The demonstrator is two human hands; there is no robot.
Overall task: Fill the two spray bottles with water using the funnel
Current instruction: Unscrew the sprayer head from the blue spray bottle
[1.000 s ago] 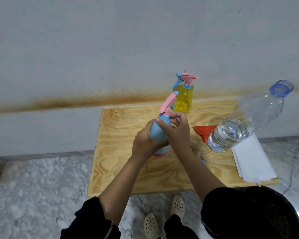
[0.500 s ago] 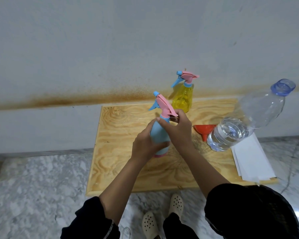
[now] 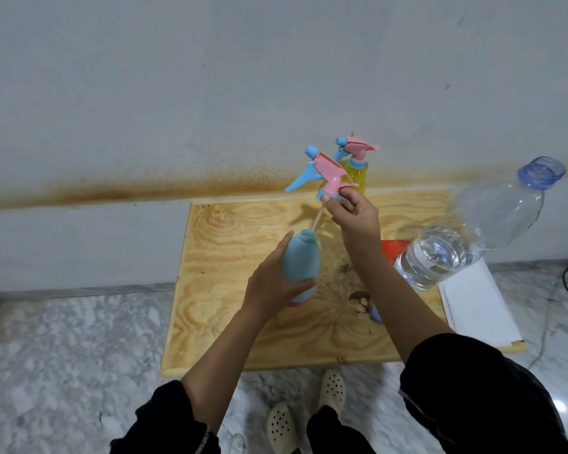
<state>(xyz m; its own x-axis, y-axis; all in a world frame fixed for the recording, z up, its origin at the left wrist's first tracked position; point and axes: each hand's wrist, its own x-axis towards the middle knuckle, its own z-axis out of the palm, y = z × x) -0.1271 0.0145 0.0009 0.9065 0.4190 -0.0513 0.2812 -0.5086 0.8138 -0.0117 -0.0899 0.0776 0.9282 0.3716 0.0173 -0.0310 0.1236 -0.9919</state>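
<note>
Blue spray bottle (image 3: 300,262) uncapped mid-frame: left hand (image 3: 273,286) grips it, right hand (image 3: 354,214) pinches sprayer head (image 3: 330,172) above; funnel (image 3: 394,249) probably goes in next.

A plywood board (image 3: 230,322) lies on a marble floor (image 3: 63,355) against a grey wall (image 3: 210,77) with a rusty stain (image 3: 112,194). White papers (image 3: 476,306) overlap its 3 o'clock edge. Cream shoes (image 3: 333,386) stand at 6 o'clock.

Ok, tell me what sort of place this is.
Likely a plain indoor room, perhaps a home, used as a makeshift work spot: a bare plywood board against a stained painted wall, with a marble-patterned floor.
</note>
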